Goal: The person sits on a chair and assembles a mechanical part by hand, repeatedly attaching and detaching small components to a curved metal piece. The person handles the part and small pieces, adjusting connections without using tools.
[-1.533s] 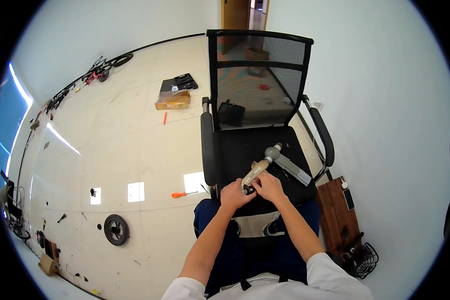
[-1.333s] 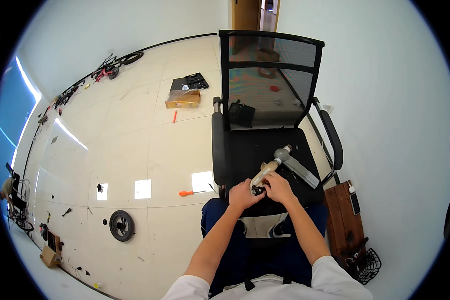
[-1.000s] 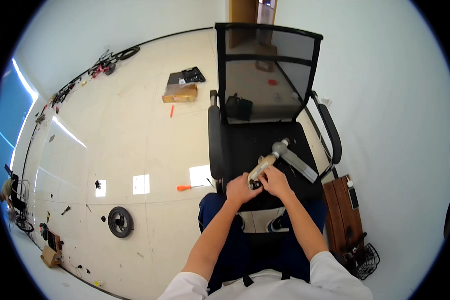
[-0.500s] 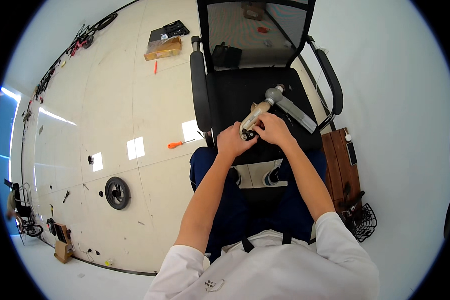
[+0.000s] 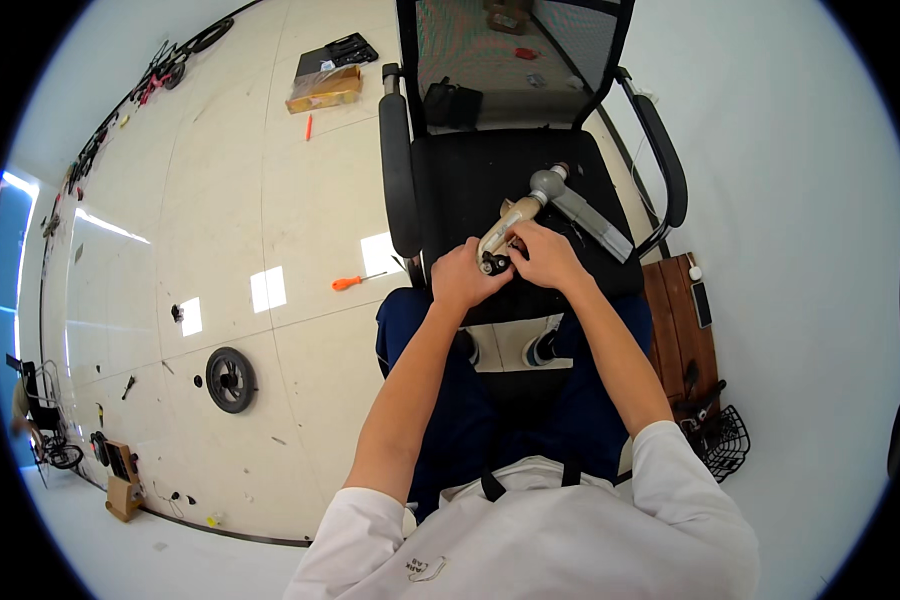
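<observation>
A beige tubular part (image 5: 510, 222) with a curved near end lies slantwise over the chair seat (image 5: 460, 170). Its far end meets a round grey joint (image 5: 547, 184), from which a greyish, plastic-wrapped arm (image 5: 595, 226) runs off to the right. My left hand (image 5: 460, 276) is closed around the near end of the tubular part. At that end sits a small black fitting (image 5: 492, 264), partly covered by my fingers. My right hand (image 5: 545, 256) is closed at the fitting's right side, its fingertips pinched there; what lies between them is hidden.
The black chair has armrests (image 5: 398, 170) on both sides. On the tiled floor to the left are an orange screwdriver (image 5: 347, 284), a black wheel (image 5: 231, 380) and a cardboard box (image 5: 325, 88). At right stands a wooden board (image 5: 678, 320) with a phone (image 5: 702, 305), near a wire basket (image 5: 727, 443).
My right hand has shifted slightly left and its fingers have moved on the black fitting. The left hand keeps its grip. The whole view has moved a little.
</observation>
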The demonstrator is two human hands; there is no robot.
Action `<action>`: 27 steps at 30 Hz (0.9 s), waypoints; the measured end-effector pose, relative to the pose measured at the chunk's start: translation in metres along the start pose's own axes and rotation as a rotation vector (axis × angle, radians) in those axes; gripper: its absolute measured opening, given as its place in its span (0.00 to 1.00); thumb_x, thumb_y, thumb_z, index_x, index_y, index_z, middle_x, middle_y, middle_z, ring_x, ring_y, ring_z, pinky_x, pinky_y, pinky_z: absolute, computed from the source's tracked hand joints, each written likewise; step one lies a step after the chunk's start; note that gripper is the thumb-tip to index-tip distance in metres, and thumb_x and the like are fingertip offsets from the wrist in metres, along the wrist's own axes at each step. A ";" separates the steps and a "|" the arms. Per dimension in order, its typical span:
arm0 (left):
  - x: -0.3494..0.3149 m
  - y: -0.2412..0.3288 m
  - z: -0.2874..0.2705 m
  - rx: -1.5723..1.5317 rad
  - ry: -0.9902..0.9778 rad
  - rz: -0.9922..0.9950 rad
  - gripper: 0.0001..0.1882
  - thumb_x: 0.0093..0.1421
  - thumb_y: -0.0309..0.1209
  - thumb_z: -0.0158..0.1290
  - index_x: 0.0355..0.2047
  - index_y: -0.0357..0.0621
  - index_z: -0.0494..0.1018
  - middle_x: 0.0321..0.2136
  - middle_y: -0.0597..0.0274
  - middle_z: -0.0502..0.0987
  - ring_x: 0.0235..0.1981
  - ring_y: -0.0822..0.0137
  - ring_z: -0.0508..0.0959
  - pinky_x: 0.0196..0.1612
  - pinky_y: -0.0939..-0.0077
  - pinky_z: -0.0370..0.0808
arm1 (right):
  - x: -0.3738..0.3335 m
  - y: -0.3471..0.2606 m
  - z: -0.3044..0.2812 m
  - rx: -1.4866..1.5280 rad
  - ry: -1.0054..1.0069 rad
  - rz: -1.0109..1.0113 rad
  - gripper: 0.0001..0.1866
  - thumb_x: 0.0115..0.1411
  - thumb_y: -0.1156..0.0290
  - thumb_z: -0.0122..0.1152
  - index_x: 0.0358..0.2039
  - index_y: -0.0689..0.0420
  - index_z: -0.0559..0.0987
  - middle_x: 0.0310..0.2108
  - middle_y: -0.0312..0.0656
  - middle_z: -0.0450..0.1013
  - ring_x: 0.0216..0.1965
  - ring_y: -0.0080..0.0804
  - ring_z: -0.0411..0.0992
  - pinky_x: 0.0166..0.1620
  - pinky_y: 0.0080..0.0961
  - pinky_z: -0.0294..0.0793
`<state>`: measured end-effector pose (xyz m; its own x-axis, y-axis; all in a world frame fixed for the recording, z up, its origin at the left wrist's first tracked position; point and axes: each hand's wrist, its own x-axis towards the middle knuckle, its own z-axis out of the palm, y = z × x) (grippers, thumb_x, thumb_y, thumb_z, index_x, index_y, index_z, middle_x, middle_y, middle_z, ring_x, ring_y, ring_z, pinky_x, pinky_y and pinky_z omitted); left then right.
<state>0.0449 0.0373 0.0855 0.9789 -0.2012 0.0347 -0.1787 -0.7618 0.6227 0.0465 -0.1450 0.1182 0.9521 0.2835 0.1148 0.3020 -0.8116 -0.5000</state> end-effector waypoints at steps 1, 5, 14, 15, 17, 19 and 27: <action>0.000 0.000 0.001 -0.002 0.001 0.001 0.32 0.44 0.57 0.64 0.36 0.42 0.77 0.27 0.50 0.82 0.32 0.51 0.84 0.38 0.59 0.80 | 0.000 0.003 0.001 0.038 0.007 -0.019 0.12 0.60 0.62 0.62 0.32 0.59 0.77 0.35 0.45 0.77 0.38 0.46 0.77 0.40 0.40 0.77; 0.001 -0.001 -0.001 0.014 -0.024 -0.013 0.32 0.44 0.58 0.64 0.36 0.42 0.76 0.28 0.50 0.82 0.32 0.51 0.84 0.38 0.59 0.80 | 0.003 0.003 0.004 -0.047 0.003 -0.008 0.11 0.60 0.63 0.62 0.33 0.59 0.77 0.33 0.46 0.77 0.36 0.47 0.77 0.39 0.41 0.77; 0.000 -0.001 0.000 0.013 0.004 0.001 0.34 0.44 0.60 0.65 0.35 0.41 0.76 0.27 0.50 0.82 0.32 0.51 0.84 0.37 0.60 0.80 | 0.001 0.018 -0.024 1.392 0.215 0.446 0.14 0.67 0.69 0.48 0.38 0.65 0.79 0.25 0.32 0.66 0.23 0.20 0.61 0.27 0.21 0.63; 0.000 -0.001 -0.001 0.010 0.004 0.002 0.34 0.44 0.60 0.65 0.35 0.40 0.76 0.27 0.50 0.82 0.32 0.51 0.84 0.37 0.60 0.80 | -0.002 0.016 -0.032 1.458 0.192 0.434 0.18 0.72 0.65 0.46 0.40 0.67 0.79 0.28 0.35 0.69 0.27 0.21 0.65 0.30 0.22 0.66; 0.000 0.000 -0.002 0.016 -0.001 0.003 0.34 0.44 0.60 0.65 0.35 0.40 0.76 0.27 0.50 0.82 0.32 0.51 0.84 0.37 0.60 0.80 | -0.004 -0.001 -0.042 1.350 0.224 0.490 0.23 0.74 0.57 0.45 0.40 0.65 0.80 0.29 0.36 0.72 0.29 0.21 0.69 0.34 0.22 0.70; 0.000 0.001 -0.002 0.037 -0.010 0.000 0.34 0.44 0.60 0.65 0.36 0.40 0.76 0.27 0.50 0.82 0.32 0.51 0.84 0.37 0.60 0.80 | -0.002 0.003 -0.035 1.227 0.230 0.483 0.26 0.75 0.53 0.44 0.40 0.64 0.81 0.29 0.37 0.74 0.31 0.22 0.72 0.37 0.23 0.72; -0.001 0.001 -0.001 0.025 0.032 0.031 0.33 0.44 0.59 0.66 0.34 0.41 0.75 0.27 0.52 0.81 0.30 0.53 0.83 0.35 0.60 0.80 | 0.006 0.013 -0.032 0.900 0.185 0.471 0.24 0.74 0.54 0.48 0.36 0.66 0.80 0.27 0.42 0.77 0.25 0.26 0.76 0.29 0.22 0.78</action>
<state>0.0444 0.0379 0.0870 0.9754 -0.2057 0.0790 -0.2112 -0.7703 0.6016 0.0572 -0.1700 0.1397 0.9800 -0.1085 -0.1668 -0.1791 -0.1157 -0.9770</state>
